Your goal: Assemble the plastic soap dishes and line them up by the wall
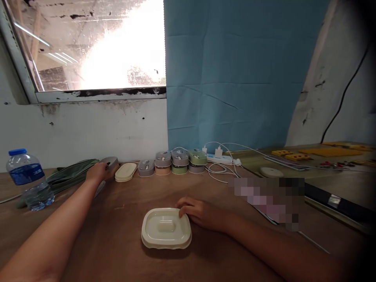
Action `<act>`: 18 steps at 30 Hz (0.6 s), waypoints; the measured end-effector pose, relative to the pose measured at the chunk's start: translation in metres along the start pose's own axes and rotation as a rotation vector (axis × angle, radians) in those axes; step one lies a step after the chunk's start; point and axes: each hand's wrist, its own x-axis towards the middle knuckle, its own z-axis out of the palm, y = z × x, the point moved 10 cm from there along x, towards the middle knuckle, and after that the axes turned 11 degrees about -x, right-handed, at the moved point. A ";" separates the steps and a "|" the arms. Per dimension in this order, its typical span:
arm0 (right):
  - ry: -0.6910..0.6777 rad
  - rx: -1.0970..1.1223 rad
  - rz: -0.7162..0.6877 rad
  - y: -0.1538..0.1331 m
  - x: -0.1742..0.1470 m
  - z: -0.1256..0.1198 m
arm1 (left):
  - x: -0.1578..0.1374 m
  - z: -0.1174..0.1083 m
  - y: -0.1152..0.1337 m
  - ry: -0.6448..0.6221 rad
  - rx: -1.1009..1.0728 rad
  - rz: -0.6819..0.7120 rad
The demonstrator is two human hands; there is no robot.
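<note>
A cream oblong container [166, 227] with a raised bar in its middle sits on the brown table in front of me. My right hand [202, 213] grips its upper right edge, fingers curled over the rim. Stretched out to the far left, my left hand [97, 173] is closed on a grey container [111, 162] near the wall; its fingertips are partly hidden. Just right of that hand lies another cream oblong piece [126, 171]. Small lidded boxes in grey, peach and green, several of them stacked in pairs [179, 157], line the back of the table.
At left stand a water bottle [29, 178] with a blue cap and a dark green bag [73, 176]. A white power strip [220, 158] with cables lies at the back right. A blurred-out flat object [264, 199] is by my right forearm. Yellow pieces [296, 156] lie far right.
</note>
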 end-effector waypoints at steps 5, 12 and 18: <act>0.069 -0.032 0.072 0.008 0.000 -0.006 | -0.017 -0.027 0.017 0.131 -0.004 0.105; 0.540 -0.230 0.202 0.008 -0.015 -0.068 | -0.148 -0.044 0.115 0.273 -0.577 0.634; 0.203 -0.225 -0.048 -0.031 0.002 -0.044 | -0.217 0.001 0.175 -0.451 -0.744 1.000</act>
